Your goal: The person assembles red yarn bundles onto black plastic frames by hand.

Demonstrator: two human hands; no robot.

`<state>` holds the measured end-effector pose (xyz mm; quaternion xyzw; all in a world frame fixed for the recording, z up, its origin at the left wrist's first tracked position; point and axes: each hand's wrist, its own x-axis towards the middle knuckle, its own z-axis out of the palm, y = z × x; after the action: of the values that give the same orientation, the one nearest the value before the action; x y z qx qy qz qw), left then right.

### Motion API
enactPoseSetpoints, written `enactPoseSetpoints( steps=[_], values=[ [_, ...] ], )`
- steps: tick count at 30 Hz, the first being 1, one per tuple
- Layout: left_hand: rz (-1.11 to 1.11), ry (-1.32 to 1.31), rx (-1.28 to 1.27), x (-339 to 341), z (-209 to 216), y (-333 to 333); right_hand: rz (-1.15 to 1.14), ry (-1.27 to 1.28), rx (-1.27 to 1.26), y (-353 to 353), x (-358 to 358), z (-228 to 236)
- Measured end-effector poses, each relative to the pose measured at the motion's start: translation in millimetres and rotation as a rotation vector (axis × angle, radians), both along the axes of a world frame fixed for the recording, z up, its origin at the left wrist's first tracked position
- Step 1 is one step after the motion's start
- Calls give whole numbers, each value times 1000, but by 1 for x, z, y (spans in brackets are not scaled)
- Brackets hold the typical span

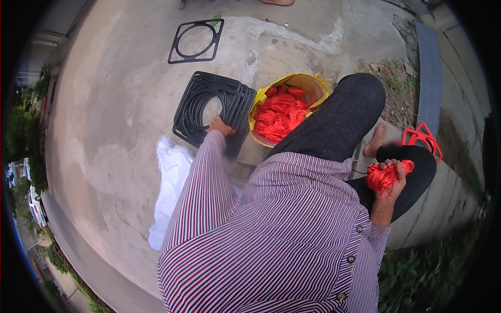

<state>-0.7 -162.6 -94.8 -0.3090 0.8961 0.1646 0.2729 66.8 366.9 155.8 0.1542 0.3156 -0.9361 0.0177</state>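
Observation:
A stack of black square plastic frames with round openings (pixel 189 125) lies on the concrete ahead of me. My left hand (pixel 221 126) reaches onto its near right part, fingers closed at the inner rim of a ring; the fingertips are partly hidden. Off to the right, my right hand (pixel 396 180) grips a bundle of bright red cord (pixel 381 179) above my bent leg. Next to the stack stands a yellow-rimmed bag (pixel 319 89) holding several more bundles of red cord (pixel 282 112).
A single black frame (pixel 179 49) lies flat beyond the stack. White sacking (pixel 172 180) is on the ground left of my left arm. A red plastic frame-like thing (pixel 425 138) sits past my right knee. Another person's bare foot (pixel 279 2) shows at the top edge.

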Motion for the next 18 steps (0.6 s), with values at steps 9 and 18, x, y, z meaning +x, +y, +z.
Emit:
enactPoseSetpoints(
  steps=[9, 18],
  values=[
    [-179, -7, -180, 30, 6, 29, -12, -16, -24, -4, 2, 2],
    [85, 203, 246, 64, 18, -1, 18, 12, -87, -6, -2, 1]
  ],
)
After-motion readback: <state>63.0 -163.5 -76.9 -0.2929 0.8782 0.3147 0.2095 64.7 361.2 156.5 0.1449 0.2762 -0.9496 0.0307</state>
